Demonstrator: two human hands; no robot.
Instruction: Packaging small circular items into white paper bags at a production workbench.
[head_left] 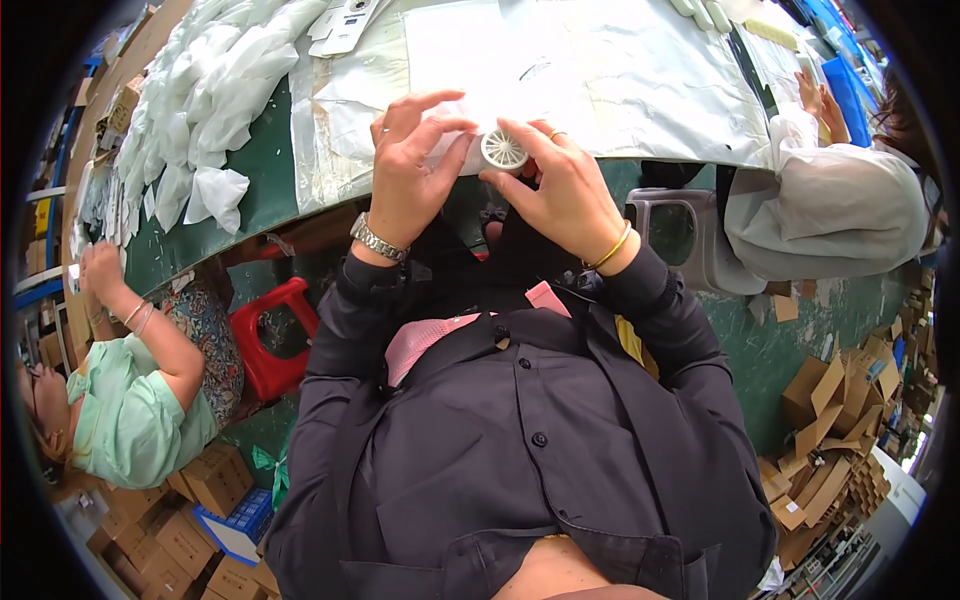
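Sleeves (pixel 690 342) are black; buttons (pixel 540 439), dark; wristwatch (pixel 378 238), silver; bangle (pixel 611 247), golden.

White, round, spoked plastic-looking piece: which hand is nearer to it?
Right: the right hand holds the piece; the left hand is just left of it.

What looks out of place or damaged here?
Opened cardboard boxes lie jumbled at right, flaps splayed, which looks untidy beside the stacked cartons at lower left. The white wheel in the right hand shows no obvious damage.

white sheet (pixel 455 50): bright to my eye, washed-out glare
spoked wheel (pixel 504 150): spokes sharp
black shirt (pixel 450 430): dim, folds readable
cartons (pixel 215 480): warped, soft near dark edges
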